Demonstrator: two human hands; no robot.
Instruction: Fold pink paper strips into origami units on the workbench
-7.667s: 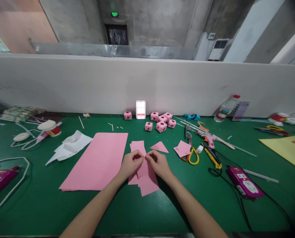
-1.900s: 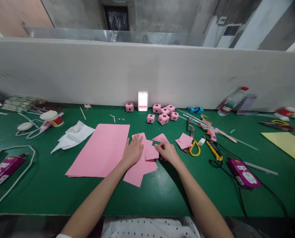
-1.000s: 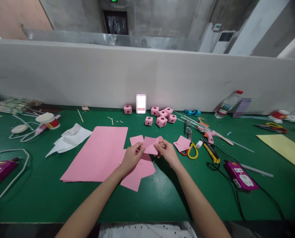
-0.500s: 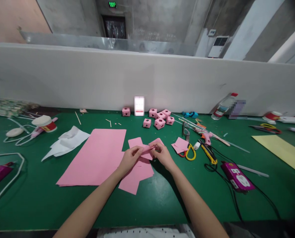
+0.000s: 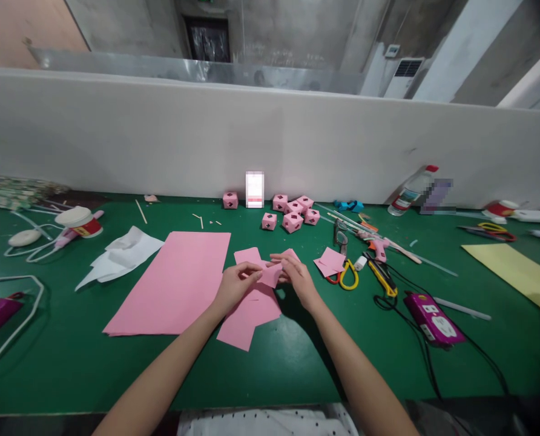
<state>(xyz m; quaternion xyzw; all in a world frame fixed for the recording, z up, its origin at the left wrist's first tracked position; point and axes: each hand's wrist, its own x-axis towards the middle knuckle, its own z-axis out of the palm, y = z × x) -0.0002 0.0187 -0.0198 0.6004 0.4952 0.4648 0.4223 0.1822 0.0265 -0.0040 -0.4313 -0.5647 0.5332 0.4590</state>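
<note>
Between my two hands is a small piece of pink paper (image 5: 270, 277), raised a little above other pink paper pieces (image 5: 239, 333) spread on the green table. My left hand (image 5: 236, 284) pinches its left side between thumb and fingers. On its right side, my right hand (image 5: 296, 277) grips it with bent fingers. The exact folds are too small to make out. A stack of large pink sheets (image 5: 174, 284) lies left of my left hand. Small pink squares (image 5: 331, 261) rest over scissors (image 5: 349, 275) to the right of my right hand.
Several folded pink paper cubes (image 5: 292, 221) stand at the back near an upright phone (image 5: 254, 189). On the right lie a utility knife (image 5: 381, 278), a pink glue gun (image 5: 379, 248), a purple power strip (image 5: 434, 319) with cables, and a bottle (image 5: 410, 192). Left are crumpled white paper (image 5: 125, 254) and a cup (image 5: 82, 223).
The paper between my hands has tilted, showing more of its face. My right fingers have spread and shifted along its edge. The view has dipped slightly.
</note>
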